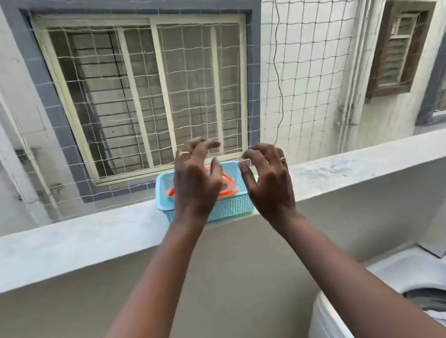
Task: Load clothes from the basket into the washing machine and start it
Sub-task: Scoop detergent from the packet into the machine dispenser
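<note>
Both arms reach fwd to a blue basket (230, 205) at centre frame, sitting on a grey concrete ledge (68, 244) that runs across the middle.

L hand (196, 184): fingers spread and curled, held over the basket's left half, gripping nothing visible. R hand (270, 182): fingers also spread, just off the basket's right rim; a small pale blur shows at its fingertips, can't tell what it is or whether it's pinched.

Clothes (226, 188): orange-and-pale fabric bunched inside the basket, partly hidden by the hands. Washing machine (405, 274) at lower right of frame, lid up, white cloth already in the drum.

Step, by my read: grab next garment. Do it well: come down w/ both hands, gather the whole bundle so nothing trails over the ledge's far side, steady the basket since it's light and near the edge, then swing right and down to the drum.

Materials: basket is perforated plastic, lattice walls, rectangular. Ledge rough, matte. Machine smooth white plastic. Netting over the tiled wall behind.
</note>
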`<control>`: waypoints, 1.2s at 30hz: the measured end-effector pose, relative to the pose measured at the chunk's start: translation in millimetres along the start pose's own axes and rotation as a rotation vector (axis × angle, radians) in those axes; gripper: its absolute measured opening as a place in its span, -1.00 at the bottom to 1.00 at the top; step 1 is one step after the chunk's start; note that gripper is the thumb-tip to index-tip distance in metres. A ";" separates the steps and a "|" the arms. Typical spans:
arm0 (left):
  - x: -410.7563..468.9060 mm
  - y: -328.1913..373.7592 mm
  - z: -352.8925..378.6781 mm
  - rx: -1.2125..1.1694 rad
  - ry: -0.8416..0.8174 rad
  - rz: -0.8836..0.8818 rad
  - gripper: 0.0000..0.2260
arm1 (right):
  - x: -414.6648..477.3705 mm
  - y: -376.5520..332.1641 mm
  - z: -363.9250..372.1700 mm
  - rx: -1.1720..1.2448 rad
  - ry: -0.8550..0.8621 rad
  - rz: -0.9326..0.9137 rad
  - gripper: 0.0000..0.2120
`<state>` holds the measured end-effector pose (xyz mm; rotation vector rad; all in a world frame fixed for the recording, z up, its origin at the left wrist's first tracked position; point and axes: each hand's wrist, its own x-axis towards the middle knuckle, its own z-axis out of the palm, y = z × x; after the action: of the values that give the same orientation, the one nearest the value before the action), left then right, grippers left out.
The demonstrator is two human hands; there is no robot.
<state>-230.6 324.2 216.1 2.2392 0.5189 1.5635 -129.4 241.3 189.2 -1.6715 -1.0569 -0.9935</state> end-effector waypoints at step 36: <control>41.7 -104.7 -6.8 -0.436 -0.368 -0.371 -0.80 | 40.8 -91.6 54.5 -0.255 -0.883 0.379 -0.75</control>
<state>-233.2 436.1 201.0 1.8963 0.4072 0.9429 -193.7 323.2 235.8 -2.5010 -1.0973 -0.1047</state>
